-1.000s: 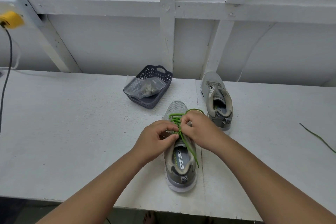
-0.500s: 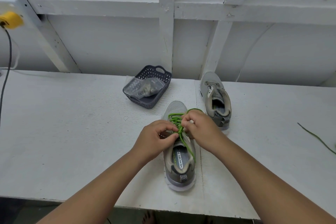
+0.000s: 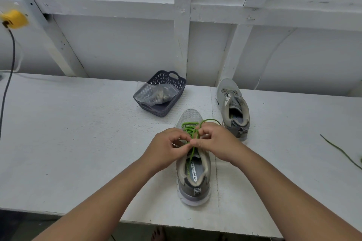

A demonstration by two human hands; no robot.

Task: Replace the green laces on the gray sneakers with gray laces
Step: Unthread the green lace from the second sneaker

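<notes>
A gray sneaker (image 3: pixel 193 178) stands toe-away on the white table, still threaded with a green lace (image 3: pixel 189 126). My left hand (image 3: pixel 166 146) and my right hand (image 3: pixel 217 141) meet over its upper eyelets, and both pinch the green lace where it crosses. One loose end of the lace hangs down into the shoe opening. A second gray sneaker (image 3: pixel 234 107) without a lace stands behind and to the right. A clear bag with gray laces (image 3: pixel 159 94) lies in a dark plastic basket (image 3: pixel 174 101).
A loose green lace (image 3: pixel 340 150) lies on the table (image 3: pixel 68 133) at the far right. A black cable (image 3: pixel 7 84) hangs from a yellow plug (image 3: pixel 14 18) at the left. The white framed wall stands close behind; the table's front edge is near my elbows.
My right hand has shifted slightly left and toward my left hand over the lace. The hanging lace end now drops shorter into the shoe opening.
</notes>
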